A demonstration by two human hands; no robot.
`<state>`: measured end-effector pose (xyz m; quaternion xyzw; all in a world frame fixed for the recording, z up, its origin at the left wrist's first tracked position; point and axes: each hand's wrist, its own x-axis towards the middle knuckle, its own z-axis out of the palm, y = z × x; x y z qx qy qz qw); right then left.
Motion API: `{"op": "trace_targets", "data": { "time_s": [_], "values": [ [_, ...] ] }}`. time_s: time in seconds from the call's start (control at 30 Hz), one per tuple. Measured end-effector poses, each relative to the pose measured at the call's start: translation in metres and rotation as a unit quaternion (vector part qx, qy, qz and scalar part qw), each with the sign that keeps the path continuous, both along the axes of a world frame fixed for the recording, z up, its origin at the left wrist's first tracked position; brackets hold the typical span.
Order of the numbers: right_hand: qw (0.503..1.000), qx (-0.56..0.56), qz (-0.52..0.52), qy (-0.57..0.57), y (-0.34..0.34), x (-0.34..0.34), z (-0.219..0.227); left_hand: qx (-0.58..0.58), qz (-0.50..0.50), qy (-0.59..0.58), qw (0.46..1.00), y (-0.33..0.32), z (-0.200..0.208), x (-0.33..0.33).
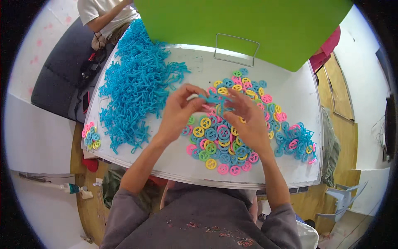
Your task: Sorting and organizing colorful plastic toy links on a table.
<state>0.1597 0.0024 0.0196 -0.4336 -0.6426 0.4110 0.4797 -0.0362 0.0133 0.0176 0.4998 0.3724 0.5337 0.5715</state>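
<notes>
My left hand (182,103) is closed, pinching a small blue plastic piece (212,99) between thumb and fingers above the table. My right hand (248,116) meets it from the other side, its fingers curled at the piece's right end; whether a wheel is also between them is hard to make out. Under both hands spreads a pile of small spoked plastic wheels (211,133) in blue, pink, yellow and green. To the left lies a large heap of similar thin blue plastic pieces (134,87).
At the right edge of the white table (174,164) sits a cluster of blue pieces with wheels (296,141). A few wheels (92,136) lie at the left edge. A green panel (244,29) and a wire handle (236,50) stand behind. Another person (105,16) sits far left.
</notes>
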Motion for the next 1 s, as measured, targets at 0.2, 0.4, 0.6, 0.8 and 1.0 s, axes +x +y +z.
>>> {"op": "trace_targets", "data": {
  "time_s": [0.2,0.4,0.6,0.8,1.0],
  "values": [
    [0.963,-0.206,0.042,0.167,-0.001,0.006,-0.006,0.115,-0.053,0.099,0.987,0.006,-0.013,0.013],
    [0.981,-0.149,-0.024,0.124,0.001,0.009,-0.010,0.145,0.111,0.496,0.849,0.027,-0.044,-0.015],
    [0.995,-0.063,-0.052,0.049,0.001,0.009,-0.012,0.102,0.113,0.375,0.915,0.021,-0.041,-0.009],
    [0.997,-0.054,-0.040,-0.036,-0.001,0.011,-0.015,-0.102,-0.030,0.034,0.994,-0.001,-0.013,0.013],
    [0.998,0.040,-0.021,-0.049,0.002,0.011,-0.031,-0.129,-0.034,0.016,0.991,0.000,-0.022,0.013]
  ]
}}
